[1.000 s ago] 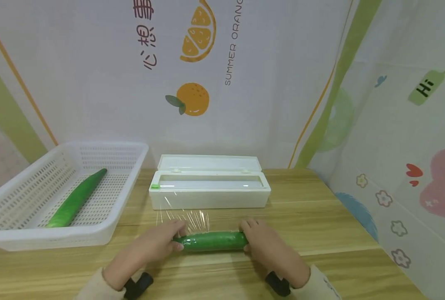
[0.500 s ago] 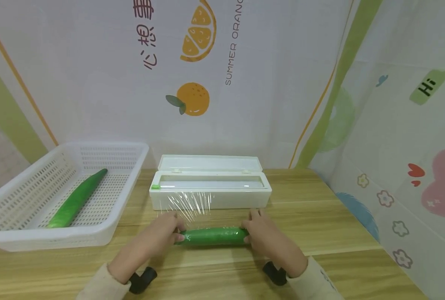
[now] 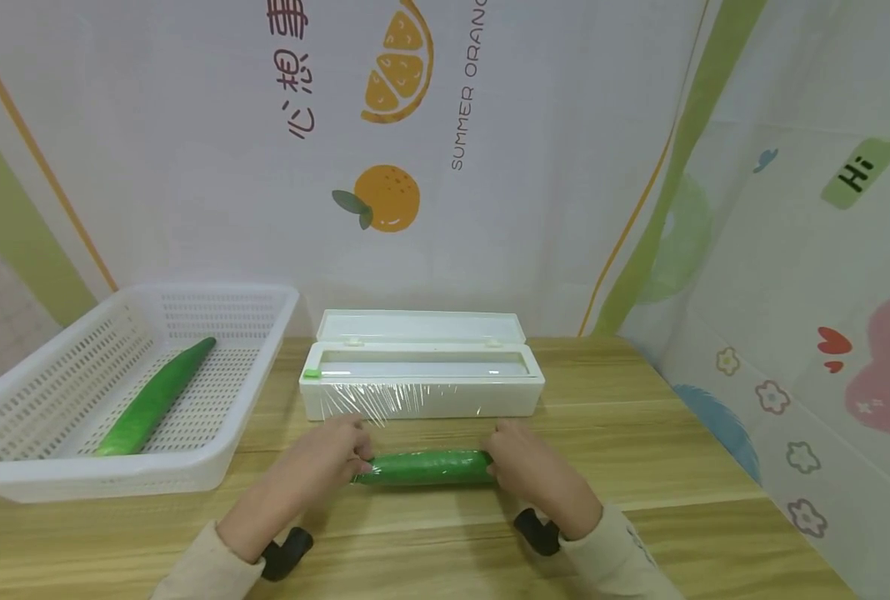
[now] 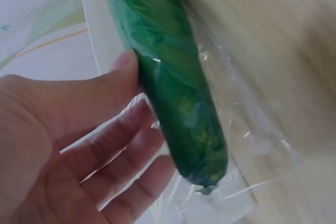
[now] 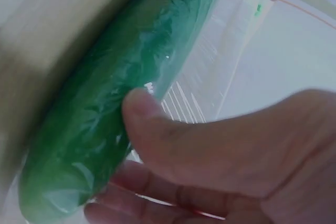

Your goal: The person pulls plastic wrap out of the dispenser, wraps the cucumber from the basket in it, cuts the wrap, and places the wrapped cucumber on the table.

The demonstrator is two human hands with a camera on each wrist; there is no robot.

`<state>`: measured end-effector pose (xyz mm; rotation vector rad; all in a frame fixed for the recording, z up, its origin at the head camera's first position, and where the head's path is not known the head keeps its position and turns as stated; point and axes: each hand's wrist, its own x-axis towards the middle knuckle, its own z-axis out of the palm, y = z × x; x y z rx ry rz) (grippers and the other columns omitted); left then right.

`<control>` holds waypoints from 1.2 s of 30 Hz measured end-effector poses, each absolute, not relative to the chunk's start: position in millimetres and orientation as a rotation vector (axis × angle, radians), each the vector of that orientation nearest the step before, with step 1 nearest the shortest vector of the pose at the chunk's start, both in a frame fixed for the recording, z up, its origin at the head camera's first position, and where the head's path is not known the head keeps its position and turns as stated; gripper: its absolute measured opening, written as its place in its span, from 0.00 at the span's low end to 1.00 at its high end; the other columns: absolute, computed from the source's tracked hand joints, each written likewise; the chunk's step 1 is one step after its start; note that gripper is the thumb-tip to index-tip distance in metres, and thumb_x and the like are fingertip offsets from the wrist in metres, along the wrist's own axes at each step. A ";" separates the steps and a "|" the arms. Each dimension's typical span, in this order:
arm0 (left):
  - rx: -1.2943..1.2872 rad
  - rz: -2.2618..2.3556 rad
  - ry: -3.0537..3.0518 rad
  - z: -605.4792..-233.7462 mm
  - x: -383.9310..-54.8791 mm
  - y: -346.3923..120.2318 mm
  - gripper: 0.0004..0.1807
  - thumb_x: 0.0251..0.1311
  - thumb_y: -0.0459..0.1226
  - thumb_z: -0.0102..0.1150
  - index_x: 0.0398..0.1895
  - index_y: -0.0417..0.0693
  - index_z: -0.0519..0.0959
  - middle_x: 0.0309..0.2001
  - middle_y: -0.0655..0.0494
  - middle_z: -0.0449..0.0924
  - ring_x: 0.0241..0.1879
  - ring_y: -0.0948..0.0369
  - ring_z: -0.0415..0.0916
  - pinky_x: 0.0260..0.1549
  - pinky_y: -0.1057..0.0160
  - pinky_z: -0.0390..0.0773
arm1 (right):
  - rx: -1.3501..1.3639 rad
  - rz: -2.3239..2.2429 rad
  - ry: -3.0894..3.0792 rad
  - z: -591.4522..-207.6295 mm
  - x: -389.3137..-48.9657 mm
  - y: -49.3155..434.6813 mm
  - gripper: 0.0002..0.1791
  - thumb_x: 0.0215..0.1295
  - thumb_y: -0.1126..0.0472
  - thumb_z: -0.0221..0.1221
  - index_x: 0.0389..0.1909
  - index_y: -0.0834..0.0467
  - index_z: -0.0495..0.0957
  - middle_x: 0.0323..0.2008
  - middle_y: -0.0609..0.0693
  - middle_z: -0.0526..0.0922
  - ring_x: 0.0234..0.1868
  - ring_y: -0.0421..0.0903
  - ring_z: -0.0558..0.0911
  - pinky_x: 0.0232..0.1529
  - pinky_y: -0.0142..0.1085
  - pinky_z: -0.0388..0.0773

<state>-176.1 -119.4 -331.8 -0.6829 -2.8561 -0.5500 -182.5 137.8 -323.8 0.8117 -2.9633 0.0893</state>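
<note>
A green cucumber (image 3: 430, 468) wrapped in clear cling film lies crosswise over the wooden table, close to its dispenser. My left hand (image 3: 330, 454) holds the left end, thumb on the near side and fingers beyond it. At the other end, my right hand (image 3: 527, 467) grips in a similar way. Loose film (image 4: 257, 129) spreads past the cucumber's tip in the left wrist view. Creased cling film (image 3: 373, 402) runs from the cucumber to the white cling film dispenser (image 3: 445, 404), whose lid stands raised. In the right wrist view, film clings tightly to the cucumber (image 5: 105, 98).
On the left stands a white perforated basket (image 3: 265, 375) with another cucumber (image 3: 156, 400) in it. A green slider (image 3: 312, 374) sits at the left end of the dispenser's front edge. Printed cloth (image 3: 565, 208) hangs behind the wooden table (image 3: 640, 467).
Both hands have moved the cucumber slightly away from me, towards the dispenser. The stretch of film between them has become shorter, with its creases now lying against the dispenser's front.
</note>
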 end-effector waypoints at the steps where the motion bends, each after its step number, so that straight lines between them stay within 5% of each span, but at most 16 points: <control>1: -0.680 -0.548 -2.865 -331.4 -176.2 -118.8 0.07 0.46 0.34 0.67 0.19 0.52 0.78 0.33 0.57 0.79 0.39 0.56 0.78 0.38 0.61 0.79 | 0.807 0.110 -2.962 -323.6 -182.6 137.4 0.10 0.53 0.67 0.64 0.37 0.65 0.78 0.30 0.52 0.76 0.34 0.46 0.75 0.35 0.38 0.75; 10: -0.741 -0.381 -2.894 -331.1 -176.6 -118.7 0.04 0.45 0.33 0.68 0.26 0.46 0.82 0.26 0.60 0.73 0.26 0.64 0.71 0.28 0.63 0.76 | 0.785 0.246 -2.925 -324.5 -190.9 132.8 0.08 0.52 0.73 0.63 0.27 0.62 0.73 0.26 0.49 0.77 0.30 0.44 0.76 0.31 0.38 0.76; 18: -0.774 -0.410 -2.862 -332.3 -177.9 -122.7 0.09 0.44 0.28 0.67 0.32 0.41 0.83 0.41 0.50 0.78 0.34 0.59 0.76 0.38 0.59 0.80 | 0.706 0.272 -3.000 -322.9 -196.9 129.3 0.01 0.54 0.72 0.61 0.29 0.65 0.79 0.28 0.53 0.79 0.32 0.46 0.77 0.35 0.40 0.77; 23: -0.796 -0.381 -2.843 -333.7 -180.8 -124.5 0.11 0.41 0.25 0.65 0.32 0.41 0.83 0.30 0.57 0.72 0.31 0.63 0.71 0.32 0.61 0.77 | 0.653 0.185 -3.030 -324.2 -195.9 128.5 0.08 0.54 0.68 0.63 0.36 0.64 0.81 0.30 0.51 0.73 0.34 0.46 0.69 0.36 0.38 0.72; 30: -0.799 -0.356 -2.795 -340.0 -186.5 -124.1 0.15 0.41 0.24 0.65 0.37 0.41 0.83 0.33 0.57 0.66 0.33 0.63 0.67 0.34 0.61 0.75 | 0.664 0.046 -2.936 -334.7 -197.6 129.0 0.15 0.48 0.64 0.69 0.38 0.64 0.82 0.32 0.51 0.66 0.34 0.46 0.64 0.34 0.35 0.69; 36: -0.767 -0.374 -2.754 -342.7 -188.8 -122.6 0.21 0.41 0.22 0.64 0.43 0.37 0.77 0.36 0.54 0.71 0.38 0.58 0.73 0.42 0.57 0.78 | 0.672 0.052 -2.893 -338.4 -203.0 130.6 0.19 0.48 0.65 0.69 0.43 0.66 0.81 0.33 0.52 0.70 0.34 0.46 0.66 0.36 0.36 0.70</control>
